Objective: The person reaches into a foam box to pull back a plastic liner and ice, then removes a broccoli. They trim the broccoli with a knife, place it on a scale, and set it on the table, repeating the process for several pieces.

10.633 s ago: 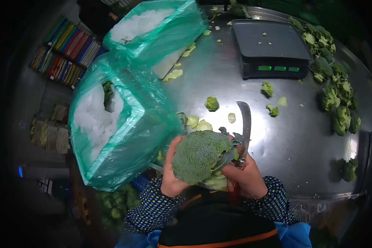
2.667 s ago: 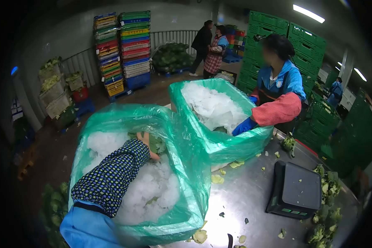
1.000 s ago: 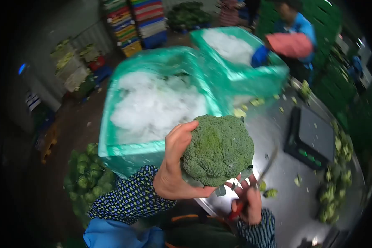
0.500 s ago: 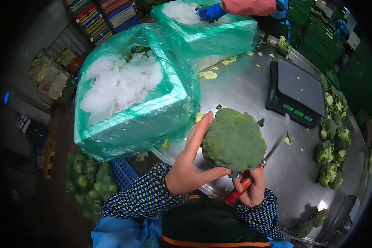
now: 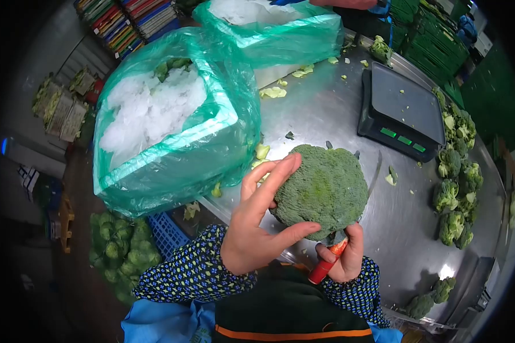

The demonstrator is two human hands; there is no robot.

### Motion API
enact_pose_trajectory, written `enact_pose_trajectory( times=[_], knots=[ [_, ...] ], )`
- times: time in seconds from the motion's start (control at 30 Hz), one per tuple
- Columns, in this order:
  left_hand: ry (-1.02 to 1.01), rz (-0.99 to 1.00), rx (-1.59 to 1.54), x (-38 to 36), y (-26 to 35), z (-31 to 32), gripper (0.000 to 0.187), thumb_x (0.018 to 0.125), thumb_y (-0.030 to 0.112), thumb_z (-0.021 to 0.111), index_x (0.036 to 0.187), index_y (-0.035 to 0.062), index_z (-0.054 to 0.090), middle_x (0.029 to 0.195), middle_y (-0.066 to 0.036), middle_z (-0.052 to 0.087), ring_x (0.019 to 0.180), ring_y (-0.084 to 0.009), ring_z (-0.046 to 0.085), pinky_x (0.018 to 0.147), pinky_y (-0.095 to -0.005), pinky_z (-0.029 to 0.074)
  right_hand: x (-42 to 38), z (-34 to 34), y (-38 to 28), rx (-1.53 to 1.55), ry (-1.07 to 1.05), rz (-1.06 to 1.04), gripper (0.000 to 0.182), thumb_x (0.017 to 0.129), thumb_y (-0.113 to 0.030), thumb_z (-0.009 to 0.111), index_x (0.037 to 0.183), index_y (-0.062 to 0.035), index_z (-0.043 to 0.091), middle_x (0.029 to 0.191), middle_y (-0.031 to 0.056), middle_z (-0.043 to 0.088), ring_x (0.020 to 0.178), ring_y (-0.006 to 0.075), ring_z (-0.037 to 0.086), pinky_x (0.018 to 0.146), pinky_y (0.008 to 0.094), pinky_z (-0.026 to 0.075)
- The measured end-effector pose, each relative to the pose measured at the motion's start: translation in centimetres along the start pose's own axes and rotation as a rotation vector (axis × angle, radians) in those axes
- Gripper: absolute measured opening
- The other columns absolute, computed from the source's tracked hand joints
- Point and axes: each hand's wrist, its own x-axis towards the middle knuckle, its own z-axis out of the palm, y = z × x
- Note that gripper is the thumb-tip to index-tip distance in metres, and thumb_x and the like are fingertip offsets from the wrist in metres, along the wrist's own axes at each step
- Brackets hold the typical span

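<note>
A large green broccoli head (image 5: 325, 188) is held over the metal table, its crown facing up toward me. My left hand (image 5: 252, 228) grips it from the left, with the fingers along its upper side and the thumb across the lower edge. Below it, my right hand (image 5: 348, 260) is closed around the red handle of a knife (image 5: 324, 267). The broccoli hides part of the knife, and its blade tip shows beyond the right side of the crown. The stem is hidden underneath.
Left of the broccoli stands a green-lined box (image 5: 171, 166) of ice. A second lined box (image 5: 292, 46) is behind it, near another person's sleeve (image 5: 349, 3). A scale (image 5: 403, 108) sits at the right, beside several broccoli heads (image 5: 455, 183). Leaf scraps (image 5: 273, 92) litter the table.
The broccoli has turned so its crown faces me more fully, covering more of the knife. My left fingers curl more around it. The other person's gloved hand has nearly left the view.
</note>
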Motion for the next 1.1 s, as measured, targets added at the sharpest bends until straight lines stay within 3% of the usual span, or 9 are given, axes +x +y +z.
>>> enact_pose_trajectory(
  times=[0.07, 0.4, 0.5, 0.57, 0.7, 0.8, 0.87, 0.97, 1.1],
  knots=[
    [-0.014, 0.08, 0.106, -0.2, 0.0, -0.1, 0.085, 0.067, 0.009, 0.077, 0.136, -0.0028, 0.03, 0.138, -0.011, 0.042, 0.123, -0.0198, 0.035, 0.079, -0.0239, 0.037, 0.1, -0.3, 0.2, 0.021, -0.052, 0.025, 0.03, 0.093, -0.023, 0.041, 0.118, -0.0082, 0.048, 0.113, 0.0084, 0.058, 0.084, 0.0151, 0.061, 0.038, 0.0204, 0.041],
    [-0.037, 0.162, 0.142, -1.0, 0.6, -1.0, 0.081, 0.066, 0.008, 0.077, 0.134, -0.0015, 0.034, 0.137, -0.013, 0.042, 0.121, -0.0202, 0.038, 0.076, -0.0246, 0.038, 0.2, -0.2, 0.8, 0.04, 0.003, 0.104, 0.042, 0.091, -0.039, 0.039, 0.119, -0.0088, 0.05, 0.113, 0.0061, 0.06, 0.071, 0.0107, 0.06, 0.034, 0.0184, 0.037],
    [0.057, 0.141, 0.19, -0.4, 0.9, -1.4, 0.083, 0.064, 0.014, 0.08, 0.132, -0.0018, 0.036, 0.139, -0.016, 0.036, 0.122, -0.0212, 0.037, 0.086, -0.028, 0.038, -0.1, -1.1, 1.0, 0.08, -0.001, 0.144, 0.046, 0.09, -0.044, 0.038, 0.12, -0.0109, 0.05, 0.115, 0.0057, 0.058, 0.068, 0.0116, 0.058, 0.034, 0.0187, 0.037],
    [-0.105, -0.003, -0.02, -0.1, -0.2, -1.3, 0.085, 0.062, 0.018, 0.082, 0.131, -0.002, 0.037, 0.139, -0.018, 0.031, 0.125, -0.0233, 0.035, 0.099, -0.0336, 0.032, -0.2, -1.5, 1.1, 0.057, -0.087, 0.199, 0.048, 0.09, -0.047, 0.037, 0.122, -0.0129, 0.049, 0.117, 0.0059, 0.056, 0.067, 0.0127, 0.057, 0.034, 0.0191, 0.036],
    [-0.115, -0.05, -0.009, -0.7, -0.2, -0.9, 0.083, 0.063, 0.015, 0.079, 0.132, -0.0025, 0.036, 0.137, -0.018, 0.031, 0.128, -0.0251, 0.032, 0.105, -0.0356, 0.025, -1.1, 0.4, 0.7, 0.019, -0.018, 0.145, 0.052, 0.091, -0.051, 0.036, 0.125, -0.0136, 0.046, 0.117, 0.0063, 0.056, 0.071, 0.0144, 0.058, 0.035, 0.02, 0.037],
    [-0.138, -0.039, 0.027, -0.7, -0.7, -0.7, 0.077, 0.07, 0.014, 0.073, 0.134, -0.0027, 0.034, 0.138, -0.016, 0.03, 0.128, -0.0241, 0.032, 0.105, -0.0354, 0.026, -1.5, -0.2, 0.8, -0.103, 0.102, 0.142, 0.056, 0.091, -0.055, 0.034, 0.128, -0.0137, 0.043, 0.12, 0.0071, 0.055, 0.074, 0.0157, 0.06, 0.035, 0.0201, 0.039],
    [-0.172, -0.137, -0.234, -0.6, -1.4, -1.1, 0.059, 0.081, 0.012, 0.062, 0.133, -0.0022, 0.038, 0.138, -0.014, 0.033, 0.127, -0.0224, 0.034, 0.105, -0.0353, 0.026, -1.4, 0.7, 0.2, -0.011, 0.124, 0.127, 0.054, 0.094, -0.051, 0.031, 0.127, -0.0091, 0.041, 0.113, 0.0123, 0.056, 0.071, 0.0164, 0.061, 0.036, 0.0206, 0.042],
    [-0.244, -0.188, -0.354, 0.3, -1.2, -1.8, 0.042, 0.088, 0.009, 0.053, 0.129, -0.0005, 0.045, 0.136, -0.011, 0.037, 0.125, -0.0198, 0.037, 0.101, -0.0332, 0.032, -0.4, 1.2, -0.6, 0.088, 0.085, 0.223, 0.057, 0.091, -0.055, 0.035, 0.127, -0.0112, 0.042, 0.114, 0.0116, 0.056, 0.068, 0.0147, 0.06, 0.034, 0.0194, 0.04],
    [-0.173, -0.295, -0.448, 0.5, -0.2, -1.3, 0.035, 0.09, 0.008, 0.049, 0.124, 0.0003, 0.05, 0.135, -0.01, 0.041, 0.123, -0.0177, 0.038, 0.095, -0.0294, 0.038, -0.1, 1.5, -0.9, 0.171, 0.09, 0.271, 0.06, 0.089, -0.059, 0.036, 0.126, -0.0118, 0.043, 0.114, 0.0111, 0.056, 0.067, 0.0133, 0.059, 0.032, 0.0182, 0.039]
  ],
)
